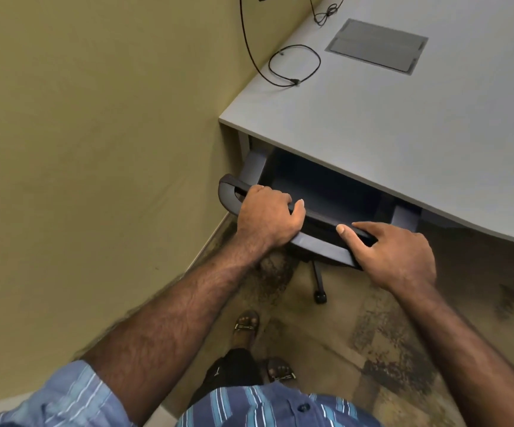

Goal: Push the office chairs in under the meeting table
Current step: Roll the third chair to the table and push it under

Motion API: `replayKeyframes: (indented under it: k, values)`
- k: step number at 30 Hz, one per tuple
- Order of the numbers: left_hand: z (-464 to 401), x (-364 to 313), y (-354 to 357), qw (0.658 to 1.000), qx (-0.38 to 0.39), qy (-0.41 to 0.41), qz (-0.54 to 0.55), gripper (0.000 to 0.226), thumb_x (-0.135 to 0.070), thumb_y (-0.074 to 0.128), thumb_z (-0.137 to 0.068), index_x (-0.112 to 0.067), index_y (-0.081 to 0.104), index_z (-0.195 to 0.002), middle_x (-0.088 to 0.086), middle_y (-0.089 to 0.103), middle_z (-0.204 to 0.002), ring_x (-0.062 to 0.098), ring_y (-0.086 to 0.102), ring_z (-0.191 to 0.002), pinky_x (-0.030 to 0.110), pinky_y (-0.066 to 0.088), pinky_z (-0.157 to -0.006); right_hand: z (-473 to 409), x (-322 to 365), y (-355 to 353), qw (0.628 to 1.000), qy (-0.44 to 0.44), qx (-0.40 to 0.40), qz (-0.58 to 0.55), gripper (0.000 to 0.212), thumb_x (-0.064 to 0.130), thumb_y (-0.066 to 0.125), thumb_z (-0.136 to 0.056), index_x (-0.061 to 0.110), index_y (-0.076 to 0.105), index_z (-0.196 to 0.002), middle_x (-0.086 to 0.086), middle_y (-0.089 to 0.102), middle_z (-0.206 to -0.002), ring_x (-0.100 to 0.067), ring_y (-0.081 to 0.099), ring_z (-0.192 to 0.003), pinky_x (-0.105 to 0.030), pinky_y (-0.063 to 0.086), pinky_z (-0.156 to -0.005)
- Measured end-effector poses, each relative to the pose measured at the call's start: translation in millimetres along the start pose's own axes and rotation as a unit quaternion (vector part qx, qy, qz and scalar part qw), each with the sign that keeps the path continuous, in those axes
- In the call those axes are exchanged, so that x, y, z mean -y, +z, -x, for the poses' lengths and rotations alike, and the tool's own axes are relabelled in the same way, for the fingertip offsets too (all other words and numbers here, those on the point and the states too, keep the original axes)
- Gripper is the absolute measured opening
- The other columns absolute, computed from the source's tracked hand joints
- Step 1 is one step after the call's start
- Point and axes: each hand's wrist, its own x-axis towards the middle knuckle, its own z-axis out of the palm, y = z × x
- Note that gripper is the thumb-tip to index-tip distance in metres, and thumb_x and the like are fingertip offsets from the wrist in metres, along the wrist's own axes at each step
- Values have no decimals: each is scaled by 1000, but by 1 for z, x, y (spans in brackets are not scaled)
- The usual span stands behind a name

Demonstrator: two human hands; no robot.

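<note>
Under the near edge of the table [403, 124], at its left corner, sits the chair [320, 192], its seat and armrests mostly beneath the top and only the backrest rim showing just outside the edge. Left hand [266, 218] is curled over the left part of that rim, fingers wrapped down its far side, thumb along the top. Right hand [398, 254] lies on the right part of the rim, fingers spread and loosely bent, not clenched. One chair leg with its caster [320, 295] sticks out toward the person's sandalled feet [246, 326]. Close on the left stands the wall [95, 134], leaving a narrow strip of floor [357, 318] beside the chair. On the tabletop lie a looped black cable [294, 64] and a flush grey cable hatch [377, 46].
</note>
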Motion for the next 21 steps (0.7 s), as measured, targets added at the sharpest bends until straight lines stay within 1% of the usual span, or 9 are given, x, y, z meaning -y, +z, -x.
replayKeyframes:
  k: [3, 6, 10, 13, 14, 16, 17, 18, 21]
  values:
    - [-28, 10, -1, 1000, 3, 9, -1, 59, -58, 33, -101, -21, 68, -71, -8, 53, -59, 15, 52, -71, 41, 46, -91, -26, 8, 5, 1000, 7, -1, -9, 88, 103, 19, -87, 50, 77, -125, 14, 81, -113, -24, 73, -105, -43, 58, -91]
    - [-57, 18, 0, 1000, 11, 12, 0, 62, -59, 35, -104, -21, 77, -79, -6, 65, -68, 16, 59, -76, 42, 48, -96, -53, 16, 11, 1000, 15, 0, -9, 90, 105, 17, -84, 51, 76, -127, 15, 80, -114, -22, 74, -106, -38, 56, -84]
    - [-97, 33, 0, 999, 11, 32, -5, 66, -60, 33, -105, -20, 77, -77, -5, 65, -66, 16, 60, -72, 43, 50, -101, -89, 28, 18, 999, 33, 9, -8, 93, 106, 16, -83, 51, 75, -129, 12, 81, -115, -24, 73, -108, -43, 58, -91]
    - [-123, 42, -1, 998, 14, 54, 7, 69, -62, 34, -106, -17, 78, -77, -3, 67, -66, 17, 64, -71, 44, 52, -99, -111, 34, 22, 999, 37, -10, -27, 91, 105, 21, -85, 47, 78, -125, 12, 81, -111, -22, 73, -104, -43, 60, -87]
    - [-134, 45, -1, 998, 13, 59, 14, 69, -61, 35, -106, -16, 76, -73, -4, 65, -63, 17, 62, -69, 43, 52, -98, -121, 35, 25, 999, 43, -13, -28, 91, 105, 21, -85, 46, 78, -124, 12, 81, -110, -23, 73, -102, -41, 59, -85]
    - [-149, 50, -2, 997, 9, 68, 24, 66, -59, 38, -106, -14, 73, -71, -3, 62, -63, 16, 57, -67, 41, 53, -95, -136, 39, 27, 999, 48, -3, -25, 92, 105, 19, -85, 46, 79, -122, 9, 82, -107, -25, 73, -98, -44, 59, -88]
    - [-160, 52, -2, 997, 13, 67, 31, 64, -58, 39, -106, -15, 74, -74, 1, 65, -68, 17, 54, -69, 41, 53, -95, -145, 40, 29, 998, 53, -1, -25, 92, 105, 19, -85, 45, 80, -120, 8, 82, -104, -26, 72, -94, -46, 59, -90]
    - [-163, 55, -4, 997, 20, 63, 30, 65, -58, 39, -107, -13, 79, -83, 5, 71, -74, 18, 55, -72, 42, 52, -96, -150, 43, 29, 998, 50, 1, -29, 91, 104, 19, -86, 45, 80, -117, 7, 82, -101, -25, 71, -89, -47, 58, -91]
    - [-184, 55, -5, 997, 47, 64, 1, 68, -60, 34, -108, -14, 84, -106, 4, 80, -93, 20, 68, -88, 44, 49, -106, -172, 42, 32, 997, 61, -4, -40, 89, 103, 22, -87, 42, 82, -114, 8, 81, -97, -16, 58, -79, -49, 58, -90]
